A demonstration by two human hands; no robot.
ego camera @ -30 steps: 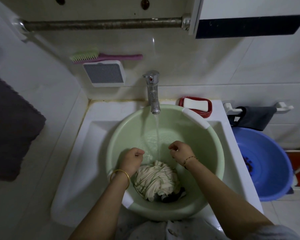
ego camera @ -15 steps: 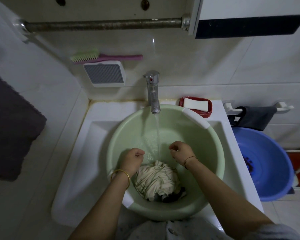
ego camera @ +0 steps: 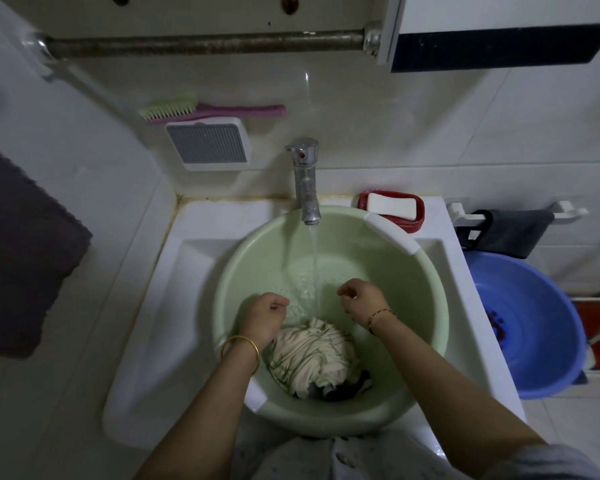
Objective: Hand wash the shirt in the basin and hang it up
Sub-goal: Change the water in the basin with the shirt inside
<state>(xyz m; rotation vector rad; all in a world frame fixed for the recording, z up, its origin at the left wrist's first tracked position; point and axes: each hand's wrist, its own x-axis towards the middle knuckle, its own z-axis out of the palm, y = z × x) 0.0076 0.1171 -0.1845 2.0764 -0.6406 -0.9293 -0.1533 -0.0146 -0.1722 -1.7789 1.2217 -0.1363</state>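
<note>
A: Where is the shirt point(ego camera: 310, 356) lying?

B: It is sitting bunched up in the green basin point(ego camera: 229, 271), at about six o'clock of the bowl, a cream bundle with thin dark stripes and something darker poking out beneath it.

A: And the water?

B: The tap point(ego camera: 305, 181) is running at twelve o'clock, and the stream is falling into the shallow water just above the shirt (it is landing between the two hands).

A: What are the hands doing?

B: Both are hovering over the basin. The left hand point(ego camera: 265, 315) is hanging at about eight o'clock of the bowl with its fingers curled loosely inward, gripping nothing. The right hand point(ego camera: 362, 301) is hanging at about four o'clock, fingers likewise loosely curled and not holding anything. Neither one is touching the shirt.

A: Is anything sitting around the basin?

B: A bar of soap point(ego camera: 391, 205) is resting in a red dish at one o'clock on the sink point(ego camera: 174, 306) ledge. A brush point(ego camera: 208, 110) is lying at eleven o'clock on the wall, and a blue tub point(ego camera: 534, 323) is standing at three o'clock, beside the sink.
</note>
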